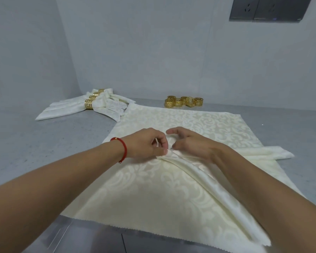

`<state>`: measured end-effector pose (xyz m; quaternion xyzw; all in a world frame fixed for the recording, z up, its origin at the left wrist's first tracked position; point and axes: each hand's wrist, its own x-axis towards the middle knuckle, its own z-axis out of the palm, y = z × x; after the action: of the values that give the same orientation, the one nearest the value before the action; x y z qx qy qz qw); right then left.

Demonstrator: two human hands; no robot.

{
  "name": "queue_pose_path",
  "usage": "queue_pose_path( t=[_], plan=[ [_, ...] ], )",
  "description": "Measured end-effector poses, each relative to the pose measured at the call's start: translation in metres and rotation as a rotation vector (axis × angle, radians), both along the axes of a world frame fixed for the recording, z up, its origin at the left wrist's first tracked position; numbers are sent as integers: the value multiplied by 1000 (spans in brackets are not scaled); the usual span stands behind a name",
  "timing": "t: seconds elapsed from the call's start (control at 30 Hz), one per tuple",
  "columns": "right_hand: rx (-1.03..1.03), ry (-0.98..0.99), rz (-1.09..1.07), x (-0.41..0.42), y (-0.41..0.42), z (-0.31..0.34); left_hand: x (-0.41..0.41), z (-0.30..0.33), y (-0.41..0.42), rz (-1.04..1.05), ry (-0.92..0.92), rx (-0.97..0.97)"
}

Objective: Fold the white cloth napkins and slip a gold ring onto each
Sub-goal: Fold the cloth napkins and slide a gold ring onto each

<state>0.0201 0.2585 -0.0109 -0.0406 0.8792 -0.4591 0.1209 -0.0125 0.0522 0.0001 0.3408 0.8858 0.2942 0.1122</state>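
Observation:
A cream damask napkin (181, 123) lies spread on the grey table, with a pleated ridge running diagonally across it from the middle to the near right corner. My left hand (146, 143), with a red string on its wrist, pinches the top of the pleats at the middle of the cloth. My right hand (192, 143) rests on the folds just beside it, thumb and fingers partly curled over the ridge. Several loose gold rings (183, 101) sit beyond the napkin's far edge. Several folded napkins, each wearing a gold ring (88, 104), lie fanned at the back left.
The grey table (44, 143) meets a white wall at the back and left. A dark socket panel (268, 9) hangs on the wall at the upper right. A metal edge (66, 232) runs along the near side of the table.

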Motion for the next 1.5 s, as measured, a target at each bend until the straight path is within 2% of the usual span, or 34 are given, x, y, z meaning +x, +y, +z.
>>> queue_pose_path(
  t=[0.1, 0.2, 0.27, 0.43, 0.57, 0.7, 0.83, 0.9, 0.97, 1.1, 1.23, 1.3, 1.4, 1.5],
  plan=[
    [49, 30, 20, -3, 2, 0, 1, -7, 4, 21, 9, 40],
    [363, 109, 25, -2, 10, 20, 3, -8, 6, 31, 19, 33],
    [551, 30, 40, 3, 18, 38, 3, -8, 5, 49, 14, 44],
    [839, -222, 62, 13, 25, 58, 6, -12, 1, 96, 2, 57],
    [759, -312, 14, 14, 28, 66, 7, -11, 1, 104, -63, 58],
    [825, -344, 19, 14, 30, 63, 9, -8, 2, 103, -67, 54],
    [655, -374, -33, 19, 35, 64, 10, -10, 2, 94, -45, 45],
    [646, -351, -45, 21, 36, 65, 11, -9, 3, 96, -40, 41],
    [730, -309, -16, 23, 33, 62, 12, -9, 4, 96, -32, 34],
    [1034, -148, 28, 27, 18, 56, 11, -8, 6, 84, -24, 20],
    [1346, 126, 108, 35, -19, 53, 9, -6, 6, 60, -16, -6],
    [1424, 145, 149, 36, -34, 52, 9, -7, 6, 52, -11, -11],
    [1308, 26, 109, 31, -33, 64, 8, -7, 6, 47, -2, -21],
    [909, -269, 93, 23, -20, 93, 7, -8, 6, 42, -8, -27]
  ],
)
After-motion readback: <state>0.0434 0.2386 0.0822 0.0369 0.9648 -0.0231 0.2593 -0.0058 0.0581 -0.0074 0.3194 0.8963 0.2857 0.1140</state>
